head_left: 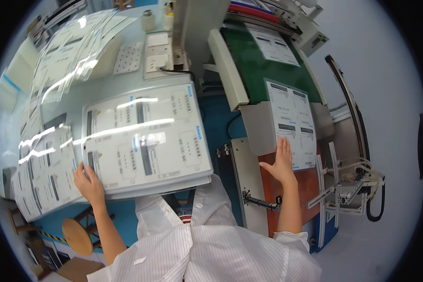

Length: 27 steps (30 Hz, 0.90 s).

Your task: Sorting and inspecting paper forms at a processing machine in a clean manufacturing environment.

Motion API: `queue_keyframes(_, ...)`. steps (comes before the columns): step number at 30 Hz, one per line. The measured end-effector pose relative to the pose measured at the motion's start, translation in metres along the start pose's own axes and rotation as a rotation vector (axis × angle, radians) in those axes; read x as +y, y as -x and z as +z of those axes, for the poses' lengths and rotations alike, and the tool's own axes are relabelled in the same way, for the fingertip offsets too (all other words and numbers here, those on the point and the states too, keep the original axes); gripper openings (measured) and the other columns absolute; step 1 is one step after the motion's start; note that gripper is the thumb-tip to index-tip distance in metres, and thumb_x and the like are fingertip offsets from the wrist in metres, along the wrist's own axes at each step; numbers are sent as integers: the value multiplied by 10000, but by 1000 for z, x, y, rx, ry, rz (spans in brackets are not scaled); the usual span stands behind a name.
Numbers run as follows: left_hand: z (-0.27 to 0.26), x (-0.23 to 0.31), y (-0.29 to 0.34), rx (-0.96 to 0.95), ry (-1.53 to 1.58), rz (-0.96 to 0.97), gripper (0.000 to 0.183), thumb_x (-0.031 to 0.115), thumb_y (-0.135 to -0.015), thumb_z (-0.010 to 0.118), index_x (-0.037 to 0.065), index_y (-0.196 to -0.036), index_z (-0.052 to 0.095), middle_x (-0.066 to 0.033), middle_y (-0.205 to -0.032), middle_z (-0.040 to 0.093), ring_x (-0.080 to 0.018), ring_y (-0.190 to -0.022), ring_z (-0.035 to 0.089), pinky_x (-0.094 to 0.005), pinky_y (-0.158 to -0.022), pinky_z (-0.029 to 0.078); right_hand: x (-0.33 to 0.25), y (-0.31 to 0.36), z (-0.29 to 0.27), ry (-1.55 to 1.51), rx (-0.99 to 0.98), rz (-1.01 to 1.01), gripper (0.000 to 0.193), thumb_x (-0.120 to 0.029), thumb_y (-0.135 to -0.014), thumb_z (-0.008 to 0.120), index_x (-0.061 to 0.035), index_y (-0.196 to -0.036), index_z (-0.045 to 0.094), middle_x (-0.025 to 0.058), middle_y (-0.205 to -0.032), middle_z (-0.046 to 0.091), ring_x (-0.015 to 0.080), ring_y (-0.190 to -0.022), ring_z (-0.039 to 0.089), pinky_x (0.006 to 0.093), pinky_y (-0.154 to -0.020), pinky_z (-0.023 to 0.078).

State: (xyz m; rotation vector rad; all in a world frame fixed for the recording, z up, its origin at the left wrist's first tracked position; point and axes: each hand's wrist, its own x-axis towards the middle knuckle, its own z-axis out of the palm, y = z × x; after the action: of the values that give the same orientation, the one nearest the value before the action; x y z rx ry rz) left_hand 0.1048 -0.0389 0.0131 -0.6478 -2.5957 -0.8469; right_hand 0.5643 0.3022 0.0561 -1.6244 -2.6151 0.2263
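My left hand (pixel 89 185) rests at the near left edge of a thick stack of glossy printed sheets (pixel 167 141), its fingers stretched over the edge. The sheets carry several repeated label layouts with dark bars and small blue marks. To the right, my right hand (pixel 282 162) lies with straight fingers and thumb out on the near left part of a single printed sheet (pixel 293 110). That sheet spans from the green conveyor belt (pixel 242 61) over a metal plate onto an orange-brown surface (pixel 277 202). Neither hand grips anything that I can see.
Another printed sheet (pixel 272 44) lies farther along the belt, beneath the machine. Loose sheets (pixel 68 51) are heaped at the far left, with more sheets (pixel 49 174) beside the stack. A wooden stool (pixel 77 236) stands at lower left. A metal bracket assembly with hoses (pixel 345 190) flanks the right side.
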Motion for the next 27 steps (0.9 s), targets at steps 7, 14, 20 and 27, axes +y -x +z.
queue_keyframes(7,-4,10,-5,28,10,19,289,169,-920,538,-18,-1135,583,-204,-1126,580,-374,-1073,503,-429,-953,382,-31,-25,16,-122,231,141,496,92,-824,471,70,-1320,456,257,-1321,506,391,-1235,482,419,-1036,396)
queue_keyframes(14,-25,14,-4,112,111,70,284,162,-916,552,-23,-1127,588,-197,-1093,599,-348,-1047,531,-417,-937,406,-147,35,-22,-305,425,-543,499,135,-794,420,40,-1273,525,242,-1285,547,392,-1197,527,448,-1031,411)
queue_keyframes(20,-67,26,-15,-308,1272,-505,469,360,-994,451,-41,-1188,601,-111,-1083,667,-178,-981,618,-332,-863,481,-218,39,5,-272,178,-1118,456,103,-796,460,-4,-1219,589,181,-1283,574,353,-1223,526,522,-1048,379)
queue_keyframes(27,-70,-17,-14,-460,1336,-741,326,181,-905,627,-49,-1136,630,-77,-925,681,-127,-817,643,-233,-692,511,-235,39,19,-165,152,-1161,411,67,-818,501,-30,-1201,614,143,-1266,597,344,-1220,532,510,-1060,362)
